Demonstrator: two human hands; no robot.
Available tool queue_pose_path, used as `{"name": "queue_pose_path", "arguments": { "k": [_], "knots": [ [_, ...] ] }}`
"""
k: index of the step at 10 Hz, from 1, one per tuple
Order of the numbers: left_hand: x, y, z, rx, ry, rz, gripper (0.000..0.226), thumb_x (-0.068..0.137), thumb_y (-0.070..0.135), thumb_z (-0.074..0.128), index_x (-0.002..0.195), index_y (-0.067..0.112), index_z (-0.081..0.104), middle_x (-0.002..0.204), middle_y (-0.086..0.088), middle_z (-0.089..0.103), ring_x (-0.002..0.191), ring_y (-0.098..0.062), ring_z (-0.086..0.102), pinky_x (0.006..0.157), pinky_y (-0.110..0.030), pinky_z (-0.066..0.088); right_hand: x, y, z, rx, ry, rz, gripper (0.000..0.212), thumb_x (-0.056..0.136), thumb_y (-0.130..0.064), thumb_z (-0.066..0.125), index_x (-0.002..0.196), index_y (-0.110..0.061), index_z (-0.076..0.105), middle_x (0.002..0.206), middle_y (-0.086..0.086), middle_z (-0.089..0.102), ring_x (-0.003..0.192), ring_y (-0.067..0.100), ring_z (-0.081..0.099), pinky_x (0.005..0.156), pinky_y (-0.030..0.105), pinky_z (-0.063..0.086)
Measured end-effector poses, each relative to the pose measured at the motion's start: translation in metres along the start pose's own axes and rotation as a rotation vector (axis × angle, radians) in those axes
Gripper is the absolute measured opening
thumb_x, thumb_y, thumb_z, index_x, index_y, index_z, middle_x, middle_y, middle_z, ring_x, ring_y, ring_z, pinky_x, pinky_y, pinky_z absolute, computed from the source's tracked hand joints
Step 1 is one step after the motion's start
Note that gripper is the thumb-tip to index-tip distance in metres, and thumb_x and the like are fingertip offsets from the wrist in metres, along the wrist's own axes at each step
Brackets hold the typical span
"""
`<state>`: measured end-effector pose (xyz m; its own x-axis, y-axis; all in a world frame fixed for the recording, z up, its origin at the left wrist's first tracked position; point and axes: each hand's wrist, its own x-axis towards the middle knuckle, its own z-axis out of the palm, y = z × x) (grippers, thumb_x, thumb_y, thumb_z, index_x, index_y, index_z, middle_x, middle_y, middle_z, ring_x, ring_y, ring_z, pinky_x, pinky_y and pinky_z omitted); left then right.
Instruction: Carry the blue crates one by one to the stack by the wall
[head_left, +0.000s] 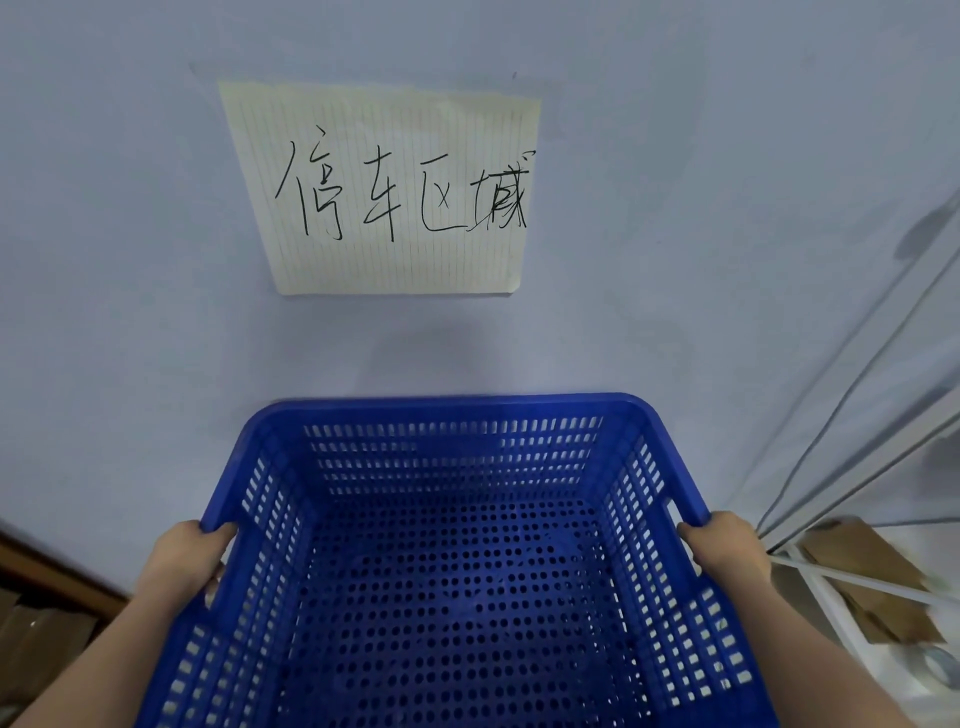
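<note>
A blue perforated plastic crate fills the lower middle of the head view, empty, its far rim close to the pale wall. My left hand grips the crate's left rim, thumb on top and fingers under the edge. On the opposite side my right hand holds the right rim by the handle slot. Through the holes in the floor of the crate I see only dark blue; whether other crates lie beneath it I cannot tell.
A lined paper sign with handwritten characters is taped to the wall just above the crate. Brown cardboard boxes sit at the lower left. At the right are grey cables, a white frame and cardboard pieces.
</note>
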<state>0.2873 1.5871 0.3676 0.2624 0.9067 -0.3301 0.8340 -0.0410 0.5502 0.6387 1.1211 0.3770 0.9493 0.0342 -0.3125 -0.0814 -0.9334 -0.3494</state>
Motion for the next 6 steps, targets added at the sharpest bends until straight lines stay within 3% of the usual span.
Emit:
{"name": "queue_pose_path", "arguments": {
  "k": [2,4,5,6],
  "knots": [
    [-0.009,0.002,-0.004,0.040,-0.007,0.033,0.026,0.091,0.028,0.053,0.079,0.005,0.056,0.061,-0.014,0.068,0.056,-0.031,0.066,0.057,-0.033,0.047,-0.007,0.000,-0.003,0.008,-0.003,-0.019,0.024,0.086,-0.035,0.054,0.076,-0.014,0.056,0.072,0.003,0.065,0.064,0.018,0.061,0.051,0.026,0.042],
    [-0.026,0.014,-0.007,0.174,-0.030,0.057,0.038,0.089,0.027,0.054,0.112,-0.002,0.042,0.109,-0.024,0.060,0.092,-0.037,0.060,0.078,-0.039,0.049,-0.022,-0.008,-0.008,-0.073,-0.088,-0.028,0.038,0.089,-0.023,0.054,0.120,-0.005,0.043,0.110,0.012,0.059,0.095,0.028,0.060,0.080,0.038,0.052],
    [-0.039,0.035,-0.009,0.505,0.077,0.188,0.045,0.090,0.031,0.048,0.125,0.003,0.043,0.126,-0.015,0.053,0.114,-0.030,0.052,0.093,-0.038,0.043,-0.029,-0.026,-0.010,-0.223,-0.038,-0.078,0.053,0.090,-0.022,0.052,0.135,0.000,0.035,0.133,0.016,0.048,0.119,0.029,0.051,0.099,0.039,0.048],
    [-0.051,0.074,-0.009,0.723,0.120,0.459,0.054,0.093,0.032,0.040,0.141,0.009,0.034,0.149,-0.011,0.034,0.139,-0.026,0.029,0.113,-0.038,0.025,-0.046,-0.063,-0.018,-0.383,0.034,-0.282,0.060,0.094,-0.024,0.043,0.146,-0.001,0.023,0.151,0.016,0.028,0.138,0.028,0.032,0.112,0.038,0.035]
  ]
}}
